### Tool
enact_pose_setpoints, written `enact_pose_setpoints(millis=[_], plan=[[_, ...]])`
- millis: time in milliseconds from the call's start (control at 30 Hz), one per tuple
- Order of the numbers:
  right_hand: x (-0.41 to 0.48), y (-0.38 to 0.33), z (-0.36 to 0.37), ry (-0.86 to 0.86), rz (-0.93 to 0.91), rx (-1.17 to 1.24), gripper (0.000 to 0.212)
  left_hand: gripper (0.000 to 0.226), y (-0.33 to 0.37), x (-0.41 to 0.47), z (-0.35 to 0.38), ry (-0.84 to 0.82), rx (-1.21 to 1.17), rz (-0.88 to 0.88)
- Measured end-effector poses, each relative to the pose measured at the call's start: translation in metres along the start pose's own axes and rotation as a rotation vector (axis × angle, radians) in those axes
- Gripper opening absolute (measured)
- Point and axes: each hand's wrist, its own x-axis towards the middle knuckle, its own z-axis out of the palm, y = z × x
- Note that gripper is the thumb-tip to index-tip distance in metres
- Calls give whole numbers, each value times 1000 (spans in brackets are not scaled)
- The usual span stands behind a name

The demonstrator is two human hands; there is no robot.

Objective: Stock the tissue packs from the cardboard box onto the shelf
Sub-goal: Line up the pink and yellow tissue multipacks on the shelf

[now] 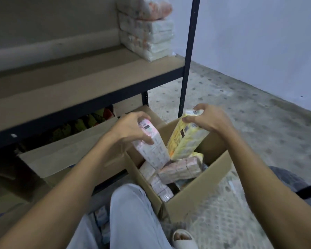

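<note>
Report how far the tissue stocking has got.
Done: a stack of packs sits on the shelf. In hand: the left hand grips a pink pack, the right hand a yellow pack, at the cardboard box. Remaining: several loose packs lie inside it.

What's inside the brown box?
Tissue packs lie jumbled in the cardboard box. The left hand grips a pink pack, the right hand a yellow pack, both tilted in it. The bottom is hidden beneath them.

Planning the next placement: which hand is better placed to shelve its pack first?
Probably left. The left hand holds a pink pack close beside the shelf; the right hand, with its yellow pack, sits past the post.
</note>
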Motion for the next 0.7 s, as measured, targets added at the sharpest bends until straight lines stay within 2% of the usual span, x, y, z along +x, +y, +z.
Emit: enact_pose_setpoints(millis=[167,400,567,700], plan=[[-8,-31,-55,161,-66,98,66,71,36,-28,-62,110,40,129],[-24,-77,-120,395,-150,295,63,74,61,-74,-144,306,33,273],[-25,-111,-131,535,-230,467,59,78,56,-96,-187,464,16,395],[-16,-137,-116,544,-298,533,56,79,29,-104,-207,551,16,447]])
